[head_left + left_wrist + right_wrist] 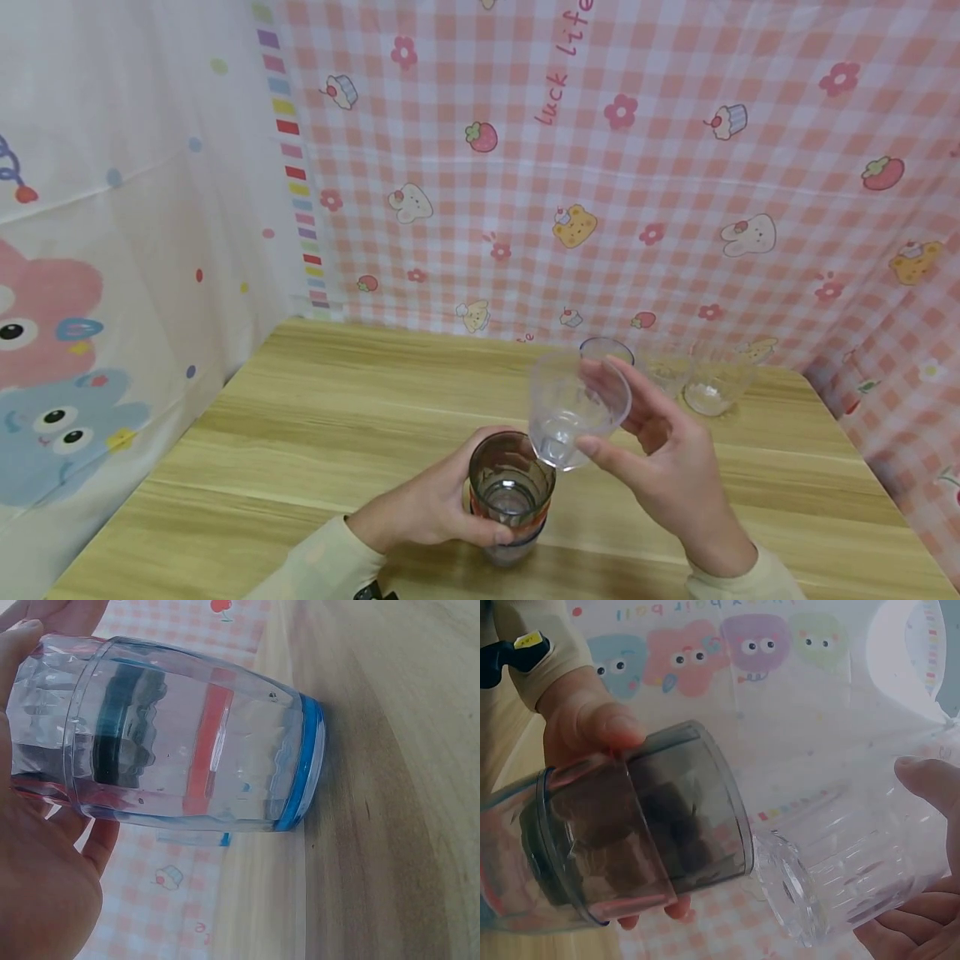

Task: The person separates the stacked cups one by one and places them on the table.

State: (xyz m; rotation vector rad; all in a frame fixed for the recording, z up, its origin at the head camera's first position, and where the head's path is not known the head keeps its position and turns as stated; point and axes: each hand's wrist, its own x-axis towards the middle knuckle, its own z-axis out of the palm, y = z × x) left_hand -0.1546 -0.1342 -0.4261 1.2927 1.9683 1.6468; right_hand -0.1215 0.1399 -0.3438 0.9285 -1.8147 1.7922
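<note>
My left hand grips a stack of nested see-through cups from the side, fingers and thumb curled round it. A smoky grey cup is the uppermost of the stack, its mouth facing up. Orange-red and blue bands show lower down. With fingers and thumb, my right hand holds a clear faceted cup tilted, its base right by the grey cup's rim. Whether base and rim touch, I cannot tell. The lowest part of the stack is close to the wooden table.
Toward the back right of the table stand a clear cup, another clear cup beside it, and a blue-rimmed cup partly behind my right hand. A pink checked cloth hangs behind, and a white printed cloth at the left.
</note>
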